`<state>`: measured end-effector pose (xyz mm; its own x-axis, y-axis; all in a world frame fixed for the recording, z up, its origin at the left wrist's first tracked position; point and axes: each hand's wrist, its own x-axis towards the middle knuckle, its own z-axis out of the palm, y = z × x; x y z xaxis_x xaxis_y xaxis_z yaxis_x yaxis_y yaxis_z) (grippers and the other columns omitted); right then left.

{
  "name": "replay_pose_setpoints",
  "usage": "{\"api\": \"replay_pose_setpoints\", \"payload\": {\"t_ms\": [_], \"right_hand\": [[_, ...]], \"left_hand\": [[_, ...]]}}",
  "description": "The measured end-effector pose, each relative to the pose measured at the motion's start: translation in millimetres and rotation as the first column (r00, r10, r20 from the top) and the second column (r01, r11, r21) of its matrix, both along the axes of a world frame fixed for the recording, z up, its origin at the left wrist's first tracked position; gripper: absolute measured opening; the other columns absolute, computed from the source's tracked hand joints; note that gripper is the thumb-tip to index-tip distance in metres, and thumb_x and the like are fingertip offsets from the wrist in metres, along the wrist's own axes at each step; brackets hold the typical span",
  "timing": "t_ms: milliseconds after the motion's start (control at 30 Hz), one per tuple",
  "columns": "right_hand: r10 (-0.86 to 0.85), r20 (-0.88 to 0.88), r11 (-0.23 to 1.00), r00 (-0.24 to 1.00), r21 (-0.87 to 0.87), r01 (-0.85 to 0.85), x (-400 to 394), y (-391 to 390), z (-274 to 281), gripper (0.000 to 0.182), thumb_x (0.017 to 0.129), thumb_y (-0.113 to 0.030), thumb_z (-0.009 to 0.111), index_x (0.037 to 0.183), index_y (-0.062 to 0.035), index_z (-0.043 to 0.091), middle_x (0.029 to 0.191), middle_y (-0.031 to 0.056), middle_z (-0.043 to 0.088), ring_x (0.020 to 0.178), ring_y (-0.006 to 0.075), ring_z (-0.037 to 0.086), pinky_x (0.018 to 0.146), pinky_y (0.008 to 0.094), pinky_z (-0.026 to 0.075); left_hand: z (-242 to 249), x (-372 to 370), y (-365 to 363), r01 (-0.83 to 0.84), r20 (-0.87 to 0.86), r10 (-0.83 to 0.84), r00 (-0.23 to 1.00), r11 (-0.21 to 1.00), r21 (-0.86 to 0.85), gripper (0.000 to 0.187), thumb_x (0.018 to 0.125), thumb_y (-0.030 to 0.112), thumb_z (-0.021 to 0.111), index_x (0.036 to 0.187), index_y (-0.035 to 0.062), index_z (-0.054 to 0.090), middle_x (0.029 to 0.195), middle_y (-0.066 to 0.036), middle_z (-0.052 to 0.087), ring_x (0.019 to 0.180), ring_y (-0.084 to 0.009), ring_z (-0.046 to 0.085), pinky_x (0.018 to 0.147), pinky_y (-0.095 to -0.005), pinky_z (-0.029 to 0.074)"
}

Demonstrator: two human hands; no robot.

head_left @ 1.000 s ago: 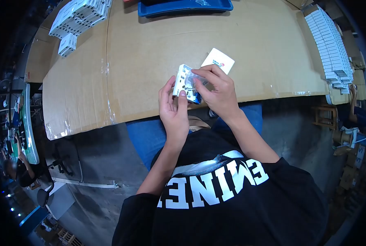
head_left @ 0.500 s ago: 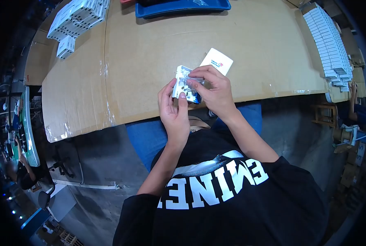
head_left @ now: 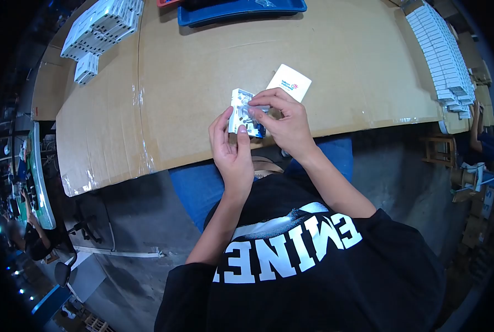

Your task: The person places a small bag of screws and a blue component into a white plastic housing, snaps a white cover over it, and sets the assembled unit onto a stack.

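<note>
Over the table, left hand gripped case, seemingly to steady it for right hand, whose grip I couldn't tell!

Panel behind casing, tray beyond, stacks either side

Left grip cupped, right grip arched close by, perhaps pinched.
</note>
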<state>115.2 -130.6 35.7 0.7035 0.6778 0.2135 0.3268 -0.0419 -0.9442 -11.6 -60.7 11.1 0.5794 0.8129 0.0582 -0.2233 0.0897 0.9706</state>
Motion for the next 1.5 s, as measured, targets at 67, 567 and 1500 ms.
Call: {"api": "replay_pose_setpoints", "payload": {"t_ms": [67,567,1500], "right_hand": [[-0.012,-0.005,1.0,1.0,-0.007,0.012,1,1,-6,0.016,0.088,-0.001,0.078,0.104,-0.0004,0.078,0.107,0.0078,0.072,0.102,0.0166,0.068,0.089,0.0299,0.053],[0.039,0.309,0.998,0.95,-0.062,-0.02,7,-3,-8,0.017,0.086,-0.01,0.079,0.103,-0.0068,0.08,0.109,0.0051,0.069,0.104,0.0223,0.063,0.09,0.0362,0.049],[0.193,0.508,0.98,0.839,-0.141,-0.14,3,-8,-7,0.016,0.079,-0.005,0.08,0.094,-0.0079,0.076,0.096,0.003,0.067,0.094,0.0247,0.061,0.088,0.0387,0.046]], "left_hand": [[3,-1,0,0.005,0.008,-0.005,1.0,1.0,0.006,0.04,0.104,-0.001,0.058,0.143,-0.0066,0.05,0.142,-0.013,0.045,0.135,-0.0218,0.051,0.11,-0.0315,0.045],[7,1,4,0.027,0.039,-0.019,0.999,0.975,-0.222,0.049,0.104,0.0,0.056,0.15,-0.0022,0.04,0.14,-0.016,0.053,0.122,-0.0196,0.061,0.096,-0.0303,0.058],[-2,-2,19,0.011,-0.121,-0.031,0.992,0.986,-0.166,0.034,0.105,0.0,0.053,0.139,-0.0057,0.053,0.107,-0.009,0.068,0.093,-0.0091,0.065,0.081,-0.0242,0.054]]}}
